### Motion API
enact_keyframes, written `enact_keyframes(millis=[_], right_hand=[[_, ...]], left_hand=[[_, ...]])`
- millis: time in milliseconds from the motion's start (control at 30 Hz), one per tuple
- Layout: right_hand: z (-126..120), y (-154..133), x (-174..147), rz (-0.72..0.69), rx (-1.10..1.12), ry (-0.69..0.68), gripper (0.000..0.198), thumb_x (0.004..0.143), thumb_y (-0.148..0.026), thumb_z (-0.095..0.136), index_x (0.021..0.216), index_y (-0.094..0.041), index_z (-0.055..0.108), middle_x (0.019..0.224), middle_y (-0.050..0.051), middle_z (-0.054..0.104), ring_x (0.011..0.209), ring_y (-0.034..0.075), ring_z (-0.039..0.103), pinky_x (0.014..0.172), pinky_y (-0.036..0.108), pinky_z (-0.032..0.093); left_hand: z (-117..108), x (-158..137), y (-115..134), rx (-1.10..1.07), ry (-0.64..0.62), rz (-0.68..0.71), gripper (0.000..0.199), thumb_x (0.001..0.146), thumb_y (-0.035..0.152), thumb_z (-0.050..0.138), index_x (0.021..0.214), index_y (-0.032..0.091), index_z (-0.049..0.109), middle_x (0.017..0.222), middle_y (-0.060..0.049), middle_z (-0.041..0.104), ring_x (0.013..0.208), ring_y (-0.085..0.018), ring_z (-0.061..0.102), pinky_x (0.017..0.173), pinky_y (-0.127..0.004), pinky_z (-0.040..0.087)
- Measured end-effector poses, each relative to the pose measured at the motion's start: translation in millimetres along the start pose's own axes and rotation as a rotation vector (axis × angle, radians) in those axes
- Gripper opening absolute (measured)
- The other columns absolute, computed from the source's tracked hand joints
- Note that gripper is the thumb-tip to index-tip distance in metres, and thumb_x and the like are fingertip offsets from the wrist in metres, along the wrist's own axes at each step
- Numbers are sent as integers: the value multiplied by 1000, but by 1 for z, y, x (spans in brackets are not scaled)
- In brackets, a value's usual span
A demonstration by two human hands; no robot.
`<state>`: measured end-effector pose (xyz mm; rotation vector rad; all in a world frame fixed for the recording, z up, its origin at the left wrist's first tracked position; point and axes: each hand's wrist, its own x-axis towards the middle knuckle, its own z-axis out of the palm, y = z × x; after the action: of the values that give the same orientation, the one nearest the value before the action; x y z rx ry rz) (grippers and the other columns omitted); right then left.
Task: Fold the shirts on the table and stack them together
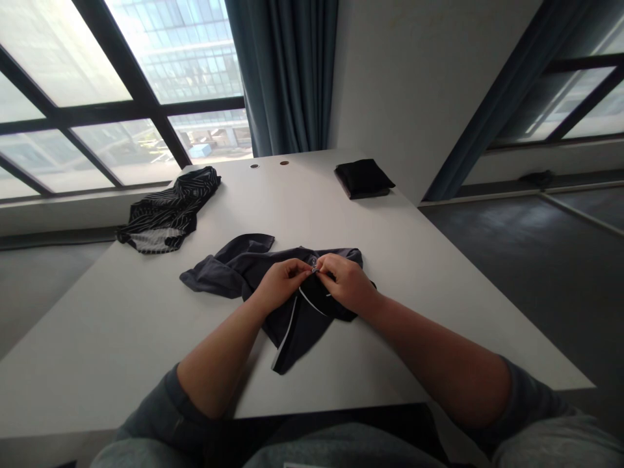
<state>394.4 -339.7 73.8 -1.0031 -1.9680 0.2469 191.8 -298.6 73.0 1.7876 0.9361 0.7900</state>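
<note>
Closest to the viewer are the wearer's grey sleeves (168, 406), of soft-looking cloth, at the near edge of the bench (273, 214), whose top is white, flat and smooth. On this bench, in front of the person, lies a dark grey garment (258, 263), thin and matt, with loose folds and a black part (319, 296) crossed by a thin, curved white line. Its long axis runs mainly from left to right; one rounded end points to the left, while a narrow flap with a pale band (286, 338) points back toward the person. The left hand (283, 283) and the right hand (347, 281) meet almost at the middle of its upper part, each with thumb and fingers pinched together on the cloth, just beside a small pale print (314, 262). Farther to the left lies a crumpled black garment with white stripes (168, 208), and to the far right a neat, rectangular stack of folded black cloth (364, 177). Behind them, a blue-grey curtain (290, 78) hangs in vertical pleats beside a dark-framed window (190, 45).
</note>
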Motion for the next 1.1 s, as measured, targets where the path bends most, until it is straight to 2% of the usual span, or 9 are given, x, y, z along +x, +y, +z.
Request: enact_keyframes(millis=[200, 400, 533, 633, 733, 900, 1033, 1100], right_hand=[[-1, 0, 0, 36, 46, 21, 21, 92, -8, 59, 81, -24, 52, 90, 5, 71, 84, 22, 69, 77, 35, 55], [2, 1, -1, 22, 13, 13, 22, 93, -8, 57, 81, -25, 50, 89, 6, 68, 84, 22, 66, 78, 36, 54], [5, 3, -2, 1, -32, 39, 21, 95, -9, 55, 82, -25, 50, 89, 7, 66, 87, 24, 65, 81, 38, 55], [6, 6, -1, -5, -35, 66, 20, 96, -10, 55, 84, -26, 50, 90, 7, 67, 88, 24, 66, 82, 39, 56], [5, 6, -1, -34, -40, 95, 20, 97, -12, 55, 84, -26, 50, 92, 7, 67, 91, 25, 67, 85, 40, 56], [2, 4, 1, -65, -29, 113, 20, 99, -14, 54, 84, -26, 49, 94, 7, 68, 92, 24, 68, 85, 40, 58], [-1, 3, 1, -69, -18, 117, 19, 99, -15, 56, 85, -26, 51, 97, 6, 70, 94, 24, 69, 87, 40, 58], [-2, 4, 0, -83, -22, 119, 19, 99, -15, 57, 85, -26, 51, 98, 6, 70, 95, 23, 69, 87, 40, 58]], left_hand=[[0, -1, 2, -42, -3, -19, 30, 90, 46, 70, 92, 16, 75, 90, -6, 76, 82, -19, 67, 77, -30, 50], [1, 1, 0, -109, -74, 20, 31, 93, 46, 67, 102, 17, 72, 99, -6, 75, 92, -20, 67, 87, -32, 52], [1, -1, 5, 63, -24, 99, 21, 96, 36, 63, 104, 19, 73, 102, -6, 75, 94, -21, 68, 88, -33, 53], [0, -3, 8, 207, 75, 208, 19, 95, 26, 61, 107, 21, 75, 106, -7, 75, 97, -21, 69, 90, -34, 53], [1, -4, 8, 254, 136, 275, 19, 96, 24, 58, 105, 22, 75, 105, -7, 76, 99, -22, 70, 92, -34, 53], [6, -5, 3, 341, 37, 322, 17, 85, 16, 64, 96, 21, 75, 111, -9, 76, 104, -26, 70, 100, -38, 52], [9, -9, 0, 398, 187, 317, 30, 83, 15, 65, 111, 22, 73, 111, -8, 75, 107, -26, 68, 102, -40, 52], [8, -10, -1, 415, 204, 364, 34, 87, 18, 64, 119, 23, 72, 115, -8, 75, 108, -25, 68, 101, -38, 52]])
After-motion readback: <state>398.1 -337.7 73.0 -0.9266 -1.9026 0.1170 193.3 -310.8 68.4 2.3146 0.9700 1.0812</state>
